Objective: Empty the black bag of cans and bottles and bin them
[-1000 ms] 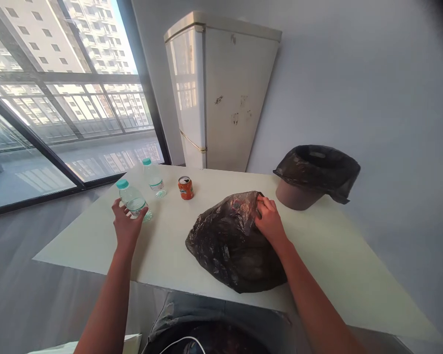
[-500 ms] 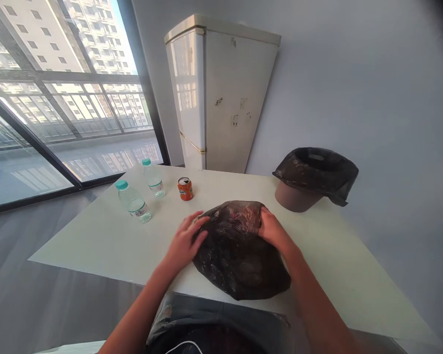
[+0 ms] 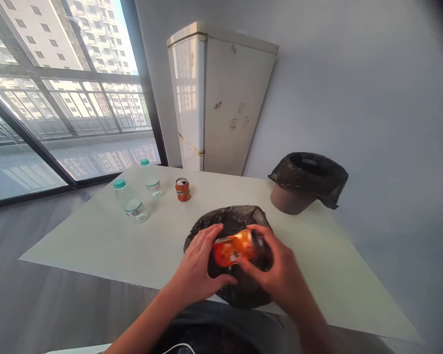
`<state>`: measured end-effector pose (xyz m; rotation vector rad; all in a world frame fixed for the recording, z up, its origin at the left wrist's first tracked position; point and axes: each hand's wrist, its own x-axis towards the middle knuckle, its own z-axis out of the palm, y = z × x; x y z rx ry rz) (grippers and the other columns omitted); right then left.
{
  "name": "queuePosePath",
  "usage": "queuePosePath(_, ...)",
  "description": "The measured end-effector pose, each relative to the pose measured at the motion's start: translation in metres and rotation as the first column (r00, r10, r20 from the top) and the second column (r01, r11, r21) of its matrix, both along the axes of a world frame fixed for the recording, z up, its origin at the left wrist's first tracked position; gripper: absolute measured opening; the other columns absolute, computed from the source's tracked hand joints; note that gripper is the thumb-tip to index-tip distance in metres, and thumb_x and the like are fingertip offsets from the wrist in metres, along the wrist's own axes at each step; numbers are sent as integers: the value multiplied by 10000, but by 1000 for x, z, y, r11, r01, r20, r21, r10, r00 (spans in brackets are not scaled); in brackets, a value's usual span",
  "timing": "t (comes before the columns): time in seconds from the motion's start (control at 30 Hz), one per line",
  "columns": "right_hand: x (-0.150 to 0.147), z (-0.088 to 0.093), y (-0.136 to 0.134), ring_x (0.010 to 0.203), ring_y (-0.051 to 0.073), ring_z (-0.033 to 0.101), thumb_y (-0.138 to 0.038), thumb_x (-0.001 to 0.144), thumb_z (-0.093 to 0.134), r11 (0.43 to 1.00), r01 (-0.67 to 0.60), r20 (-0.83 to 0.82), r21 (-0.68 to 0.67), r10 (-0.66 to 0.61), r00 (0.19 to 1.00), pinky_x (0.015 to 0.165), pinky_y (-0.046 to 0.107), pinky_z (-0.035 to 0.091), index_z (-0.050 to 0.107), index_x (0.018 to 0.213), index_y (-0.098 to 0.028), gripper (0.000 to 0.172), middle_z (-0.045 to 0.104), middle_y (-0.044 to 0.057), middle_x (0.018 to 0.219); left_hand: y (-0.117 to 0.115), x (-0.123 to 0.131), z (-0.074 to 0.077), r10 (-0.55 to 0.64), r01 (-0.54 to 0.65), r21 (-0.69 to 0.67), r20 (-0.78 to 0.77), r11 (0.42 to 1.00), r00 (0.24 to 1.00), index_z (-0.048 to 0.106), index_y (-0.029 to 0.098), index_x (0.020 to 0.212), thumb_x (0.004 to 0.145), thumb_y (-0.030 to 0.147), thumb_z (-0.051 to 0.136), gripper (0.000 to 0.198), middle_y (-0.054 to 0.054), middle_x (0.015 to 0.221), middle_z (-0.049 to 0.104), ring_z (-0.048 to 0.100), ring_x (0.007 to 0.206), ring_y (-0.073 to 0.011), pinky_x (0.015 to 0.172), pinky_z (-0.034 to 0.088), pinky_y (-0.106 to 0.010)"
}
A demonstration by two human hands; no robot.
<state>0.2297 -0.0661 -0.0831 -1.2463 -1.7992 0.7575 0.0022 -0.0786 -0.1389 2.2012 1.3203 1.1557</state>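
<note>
An orange drink can [image 3: 232, 250], slightly blurred and lying sideways, is in my right hand [image 3: 280, 268], its thumb and fingers closed around the dark right end. My left hand [image 3: 197, 265] is cupped about the can's left end, fingers and thumb apart; whether it touches the can is hard to tell. Both hands are over the opening of a black plastic bag [image 3: 243, 292] at the table's near edge. What supports the bag from within is hidden.
Another orange can [image 3: 182, 190] stands upright on the white table [image 3: 96, 246], right of two clear bottles [image 3: 133, 204] with teal caps. A brown bin [image 3: 290, 199] lined with a black bag [image 3: 310, 172] stands at the right. Behind is a white fridge [image 3: 236, 103].
My hands were on the outside of the black bag; now they are over its opening, with an orange can showing in my right hand. The bag's mouth now faces up toward me.
</note>
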Motion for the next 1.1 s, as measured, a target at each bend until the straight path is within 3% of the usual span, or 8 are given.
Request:
queuePosePath(0.13, -35, -6, 3, 1299, 320, 625, -388, 848, 860, 982, -191, -74, 7, 191, 979, 1019, 455, 611, 531, 1504, -315, 738, 582, 89, 1499, 3, -15, 0, 160, -159, -68, 9, 985, 987, 590, 271, 1361, 871, 329, 758, 521, -78, 1098, 756, 732, 953, -276, 868, 606, -420)
queuePosePath(0.27, 12, -44, 28, 1136, 306, 660, -475, 967, 682, 971, 173, 2, 163, -176, 984, 889, 446, 613, 682, 1229, -247, 347, 669, 111, 1284, 30, -62, -24, 493, -478, -132, 131, 869, 860, 669, 240, 1123, 853, 461, 782, 367, -17, 882, 725, 675, 770, -217, 730, 553, -341)
queuePosePath(0.37, 69, -84, 49, 897, 307, 678, -559, 918, 616, 892, 432, 103, 133, -446, 889, 730, 446, 588, 697, 984, -208, 366, 705, 118, 1042, 53, -94, -50, 535, -489, -233, 215, 841, 817, 674, 217, 1069, 825, 462, 793, 366, -26, 922, 744, 679, 803, -208, 743, 539, -325)
queuePosePath(0.6, 111, -138, 58, 931, 336, 693, -682, 851, 599, 875, 482, 217, 54, -481, 849, 747, 455, 589, 695, 1036, -197, 528, 718, 163, 1122, 83, -118, -88, 534, -420, -376, 282, 826, 797, 663, 179, 1120, 741, 472, 844, 512, -112, 1048, 774, 730, 984, -286, 890, 583, -421)
queuePosePath(0.77, 98, -150, 63, 858, 371, 734, -749, 816, 635, 870, 491, 286, -37, -462, 840, 777, 499, 581, 692, 1098, -183, 635, 762, 172, 978, 69, -113, -78, 591, -557, -200, 231, 806, 773, 544, 249, 1376, 759, 448, 872, 726, -147, 1355, 681, 668, 1240, -351, 1055, 542, -545)
queuePosePath(0.9, 94, -142, 63, 753, 334, 731, -630, 912, 553, 932, 355, 219, -69, -333, 917, 719, 440, 559, 691, 800, -242, 427, 770, 106, 809, 36, -83, -63, 564, -605, 241, 220, 759, 796, 621, 296, 1198, 953, 335, 698, 260, -100, 1199, 682, 646, 1221, -341, 1080, 525, -575)
queuePosePath(1.0, 103, -134, 58, 786, 324, 723, -639, 917, 527, 926, 373, 127, -59, -364, 923, 723, 419, 567, 701, 834, -219, 462, 777, 113, 865, 20, -46, -60, 349, -348, 110, 3, 931, 937, 630, 302, 1263, 1010, 312, 609, 254, -91, 1253, 678, 663, 1204, -308, 1048, 558, -514)
queuePosePath(1.1, 123, -131, 50, 781, 325, 705, -606, 921, 498, 875, 478, 177, -78, -459, 871, 737, 433, 563, 679, 888, -214, 432, 757, 113, 852, 20, -18, -70, 336, -343, -56, -101, 938, 936, 580, 294, 1389, 1015, 346, 598, 378, -105, 1333, 664, 652, 1225, -324, 1032, 563, -523)
